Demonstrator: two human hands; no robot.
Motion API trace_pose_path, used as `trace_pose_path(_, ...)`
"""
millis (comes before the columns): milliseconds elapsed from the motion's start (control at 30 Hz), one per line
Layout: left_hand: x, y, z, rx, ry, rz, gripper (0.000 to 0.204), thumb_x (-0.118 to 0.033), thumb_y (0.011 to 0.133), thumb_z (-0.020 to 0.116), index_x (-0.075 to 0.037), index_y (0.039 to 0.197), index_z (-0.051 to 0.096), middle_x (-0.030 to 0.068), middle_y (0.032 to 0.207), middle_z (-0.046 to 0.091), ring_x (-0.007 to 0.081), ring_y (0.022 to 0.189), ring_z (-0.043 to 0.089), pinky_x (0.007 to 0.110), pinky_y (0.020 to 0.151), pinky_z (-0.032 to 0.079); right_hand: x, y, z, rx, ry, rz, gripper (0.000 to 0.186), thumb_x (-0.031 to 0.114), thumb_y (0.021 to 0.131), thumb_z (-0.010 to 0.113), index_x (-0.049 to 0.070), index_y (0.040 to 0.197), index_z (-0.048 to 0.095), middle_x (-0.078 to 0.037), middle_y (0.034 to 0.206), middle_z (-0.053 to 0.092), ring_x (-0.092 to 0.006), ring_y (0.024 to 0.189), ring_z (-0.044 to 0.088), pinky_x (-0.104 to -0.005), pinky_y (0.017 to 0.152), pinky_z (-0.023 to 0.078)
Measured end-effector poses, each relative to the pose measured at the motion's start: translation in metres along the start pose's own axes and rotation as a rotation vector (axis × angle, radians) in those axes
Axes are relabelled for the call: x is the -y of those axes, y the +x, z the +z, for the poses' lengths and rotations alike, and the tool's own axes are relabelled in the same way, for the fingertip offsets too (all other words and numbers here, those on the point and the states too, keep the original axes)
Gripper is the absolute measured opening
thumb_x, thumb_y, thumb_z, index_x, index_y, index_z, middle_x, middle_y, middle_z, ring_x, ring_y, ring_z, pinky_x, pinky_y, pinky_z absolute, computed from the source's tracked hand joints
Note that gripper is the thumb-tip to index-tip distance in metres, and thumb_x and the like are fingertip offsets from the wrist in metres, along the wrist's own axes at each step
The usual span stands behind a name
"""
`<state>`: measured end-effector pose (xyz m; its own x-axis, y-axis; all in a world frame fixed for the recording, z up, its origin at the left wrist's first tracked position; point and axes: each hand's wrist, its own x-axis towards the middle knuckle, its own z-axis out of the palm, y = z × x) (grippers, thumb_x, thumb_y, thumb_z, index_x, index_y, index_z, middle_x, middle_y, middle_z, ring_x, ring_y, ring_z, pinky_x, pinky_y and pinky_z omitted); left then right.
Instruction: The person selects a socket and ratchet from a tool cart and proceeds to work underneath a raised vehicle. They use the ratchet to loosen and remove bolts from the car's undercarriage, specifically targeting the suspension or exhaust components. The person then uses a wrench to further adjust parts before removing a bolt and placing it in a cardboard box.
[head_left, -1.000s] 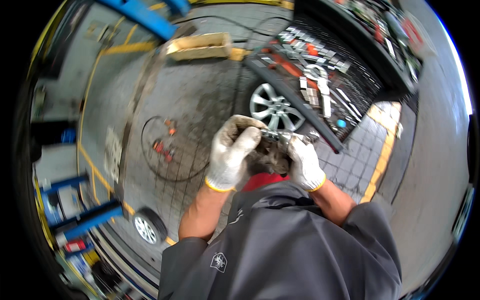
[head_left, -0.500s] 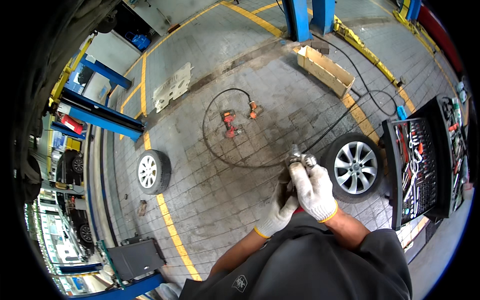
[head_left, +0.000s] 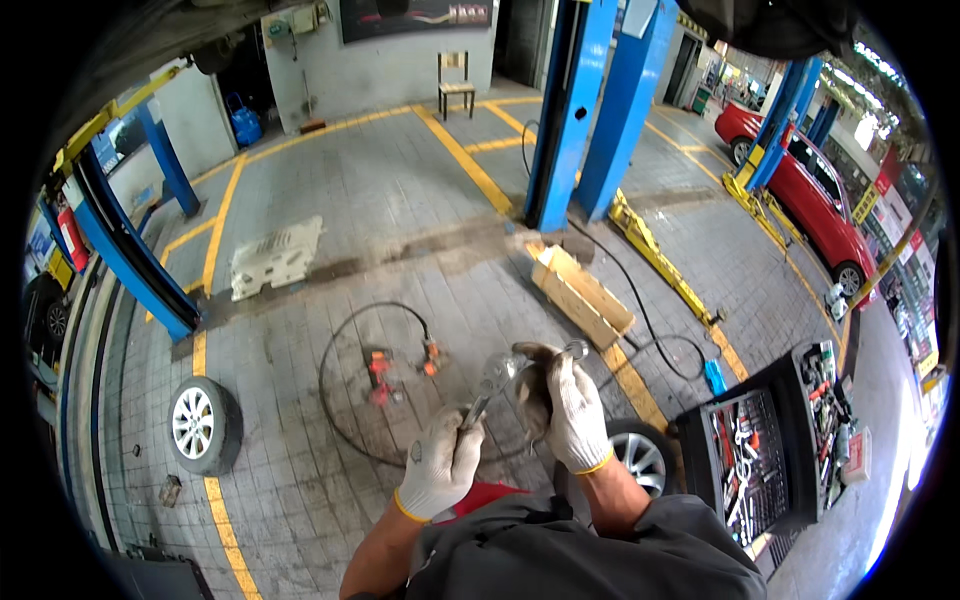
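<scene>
Both my hands wear white work gloves with dirty fingers and are raised in front of me. My left hand (head_left: pixel 443 462) is closed round the handle of a silver metal wrench (head_left: pixel 480 402), whose blurred, shiny head points up and away towards my right fingers. Slightly higher and to the right, my right hand (head_left: pixel 574 420) has its fingers curled round a small metal tool. The rounded end of that tool (head_left: pixel 577 348) shows above the glove; the rest is hidden. Whether the two tools touch I cannot tell.
A red cordless tool (head_left: pixel 379 376), an orange-ended work lamp (head_left: pixel 431 357) and a black hose lie on the floor ahead. Wheels stand at left (head_left: pixel 192 425) and right (head_left: pixel 640 455). An open toolbox (head_left: pixel 745 470), wooden crate (head_left: pixel 580 295) and blue lift post (head_left: pixel 566 120) are rightward.
My view has tilted up, bringing the far wall and a red car into sight. My hands have moved apart; the left now holds the wrench out to the left of the right hand.
</scene>
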<state>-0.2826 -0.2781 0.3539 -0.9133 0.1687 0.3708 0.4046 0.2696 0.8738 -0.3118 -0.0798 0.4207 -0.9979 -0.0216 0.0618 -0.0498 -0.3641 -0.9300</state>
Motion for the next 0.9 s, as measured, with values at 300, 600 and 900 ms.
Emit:
trace_pose_path(300,-0.017,0.103,-0.116,0.113,0.203,0.071,0.025,-0.02,0.099,0.07,-0.002,0.116,0.068,0.0146,0.093,0.07,0.0318,0.077,0.07,0.04,0.072,0.055,0.005,0.071,0.064,0.292,0.041,0.037,0.034,0.038,0.112,0.053,0.008,0.096,0.058,-0.005,0.068,0.06,-0.0094,0.051,0.045,-0.0239,0.048,0.034)
trace_pose_path(600,-0.12,0.237,-0.142,0.078,-0.511,0.205,0.044,-0.04,0.115,0.046,-0.005,0.14,0.053,-0.0036,0.078,0.051,0.0049,0.058,0.04,0.02,0.052,0.032,0.096,0.1,0.092,0.069,-0.331,-0.568,0.047,0.032,0.115,0.029,0.002,0.108,0.064,-0.006,0.082,0.071,-0.0137,0.061,0.067,-0.0262,0.055,0.052)
trace_pose_path(900,-0.218,0.386,-0.142,0.04,-0.252,0.742,0.049,-0.051,0.11,0.053,-0.008,0.088,0.053,-0.0006,0.07,0.049,0.0068,0.054,0.042,0.025,0.047,0.035,0.085,0.098,0.052,-0.529,-0.161,-0.845,0.046,0.042,0.114,0.047,0.002,0.106,0.069,-0.003,0.075,0.064,-0.0068,0.055,0.05,-0.0222,0.049,0.037)
